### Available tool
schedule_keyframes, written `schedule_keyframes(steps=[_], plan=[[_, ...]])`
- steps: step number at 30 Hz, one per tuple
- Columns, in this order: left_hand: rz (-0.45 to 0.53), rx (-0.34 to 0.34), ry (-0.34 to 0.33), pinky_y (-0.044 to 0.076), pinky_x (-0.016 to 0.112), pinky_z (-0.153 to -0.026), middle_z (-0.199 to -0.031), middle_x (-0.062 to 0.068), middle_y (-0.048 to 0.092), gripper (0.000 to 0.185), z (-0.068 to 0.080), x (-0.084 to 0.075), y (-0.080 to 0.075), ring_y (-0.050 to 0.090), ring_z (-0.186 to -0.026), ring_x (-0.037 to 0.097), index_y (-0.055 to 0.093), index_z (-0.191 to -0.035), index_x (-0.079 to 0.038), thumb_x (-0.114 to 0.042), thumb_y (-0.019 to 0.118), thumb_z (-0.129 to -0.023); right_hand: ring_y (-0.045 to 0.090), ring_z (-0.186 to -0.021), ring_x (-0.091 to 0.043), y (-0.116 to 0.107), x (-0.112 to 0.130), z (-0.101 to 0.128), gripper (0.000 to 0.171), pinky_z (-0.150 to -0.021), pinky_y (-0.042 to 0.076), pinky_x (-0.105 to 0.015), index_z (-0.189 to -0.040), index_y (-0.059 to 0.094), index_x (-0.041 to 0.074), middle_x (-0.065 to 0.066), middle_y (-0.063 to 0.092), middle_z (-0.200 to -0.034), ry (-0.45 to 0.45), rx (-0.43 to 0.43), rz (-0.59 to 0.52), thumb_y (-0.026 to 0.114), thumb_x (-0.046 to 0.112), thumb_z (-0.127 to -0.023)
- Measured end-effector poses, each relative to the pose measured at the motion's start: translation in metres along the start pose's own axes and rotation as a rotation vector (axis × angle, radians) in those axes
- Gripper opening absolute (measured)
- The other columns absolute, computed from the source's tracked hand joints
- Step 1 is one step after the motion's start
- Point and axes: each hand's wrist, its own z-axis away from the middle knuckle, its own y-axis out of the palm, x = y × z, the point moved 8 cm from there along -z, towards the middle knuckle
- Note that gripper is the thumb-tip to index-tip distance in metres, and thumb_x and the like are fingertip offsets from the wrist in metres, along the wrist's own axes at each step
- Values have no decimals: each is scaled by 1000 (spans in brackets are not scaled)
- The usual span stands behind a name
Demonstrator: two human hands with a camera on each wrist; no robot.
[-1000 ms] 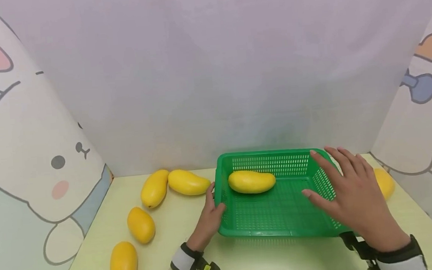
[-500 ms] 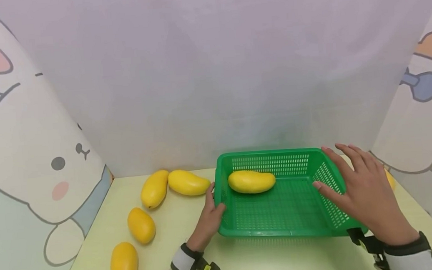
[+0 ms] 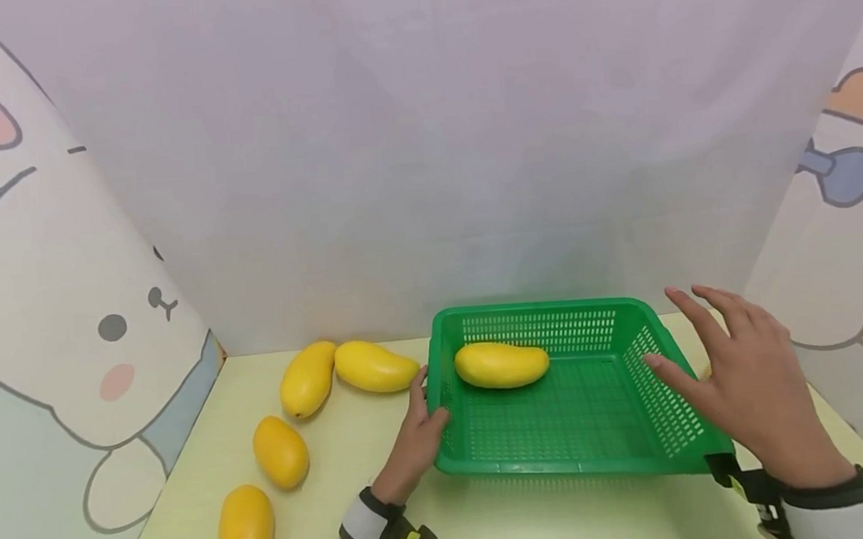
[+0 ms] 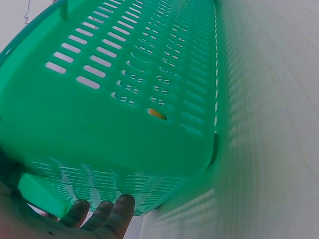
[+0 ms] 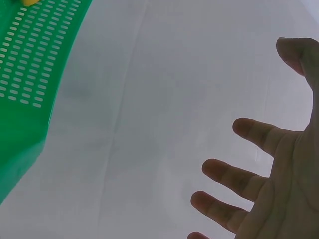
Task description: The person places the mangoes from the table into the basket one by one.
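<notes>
Hands frame a green perforated plastic basket [image 3: 576, 401] on a pale yellow tabletop [image 3: 341, 476]. The person's left hand [image 3: 421, 437] grips the basket's near-left wall, thumb over the rim and fingers [image 4: 107, 214] curled beneath the edge, as the left wrist view shows. The right hand [image 3: 747, 381] hovers spread and empty, held up over the basket's right rim, touching nothing; its fingers [image 5: 234, 174] stand fanned apart against the plain backdrop. One smooth yellow mango [image 3: 502, 365] lies on its side inside the basket, toward the far wall, beyond the left hand's fingertips. Four more yellow mangoes rest on the table to the outer side of the left hand: a touching pair [image 3: 348, 371] farther off, one [image 3: 281, 451] nearer, and another [image 3: 246, 531] closest to the person's edge. A sliver of yellow shows beyond the right hand, mostly hidden. The basket looks light and thin-walled, likely to flex under one grip; its rim or corners seem the firmest hold. The mangoes look smooth, rounded and apt to roll, best taken around the middle.
</notes>
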Motion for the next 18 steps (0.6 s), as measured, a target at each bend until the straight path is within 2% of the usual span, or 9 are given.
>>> schedule_keyframes(steps=[6, 18], plan=[[-1, 5, 1, 28, 61, -111, -159, 21, 26, 71, 1, 0, 0, 36, -138, 38, 5, -162, -13, -6, 41, -101, 44, -118, -60, -2, -16, 3, 78, -88, 31, -76, -150, 50, 13, -32, 49, -138, 83, 20, -7, 73, 52, -85], [-10, 5, 0, 30, 60, -110, -157, 21, 29, 71, -2, 2, 0, 40, -135, 37, 5, -161, -13, -6, 41, -100, 43, -118, -62, -2, -32, 7, 75, -90, 32, -77, -149, 48, 8, -36, 48, -137, 167, 61, 12, 74, 44, -88]])
